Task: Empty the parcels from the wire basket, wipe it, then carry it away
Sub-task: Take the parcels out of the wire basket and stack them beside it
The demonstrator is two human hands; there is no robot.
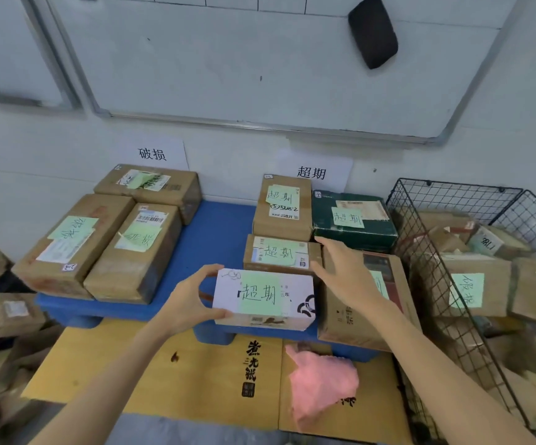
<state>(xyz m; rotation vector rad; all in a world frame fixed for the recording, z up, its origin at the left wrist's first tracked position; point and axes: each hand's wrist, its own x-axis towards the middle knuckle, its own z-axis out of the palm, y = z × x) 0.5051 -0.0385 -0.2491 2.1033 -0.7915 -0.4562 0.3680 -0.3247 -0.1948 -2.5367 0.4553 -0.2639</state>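
White parcel: the white parcel (pixel 261 297), with a green note on top, is at the front edge of the blue platform (pixel 215 226). It is just in front of a small brown parcel (pixel 279 253) carrying the same kind of note.
Left hand: the left hand (pixel 192 297) clasps the parcel's left end, with the thumb on the near side and the fingers over the far edge. This probably steadies the parcel while it is squared up in its row.
Right hand: the right hand (pixel 347 271) is released, with fingers straight and spread at the parcel's far right corner. It grasps nothing, and I cannot tell whether the fingertips touch the parcel.
Why here: the wall sign (pixel 311 172) above this group bears the same characters as the note, so the parcels seem to be sorted by label.
Wire basket: the wire basket (pixel 453 187) stands at the right, beside the platform. It holds several boxes, including a noted box (pixel 465 290), so emptying appears far from finished.
Cloth: a pink cloth (pixel 321 383) lies on the yellow cardboard (pixel 179 370) below, within reach for the wiping.
In the way: the large brown box (pixel 350 319) sits between the white parcel and the basket, directly under the right forearm. A green box (pixel 353 226) fills the back corner, so little room is left in this group.
Other side: three brown boxes (pixel 99 248) sit under a second sign (pixel 152 154).
Above: a whiteboard (pixel 260 59) hangs there with a black eraser (pixel 372 30).
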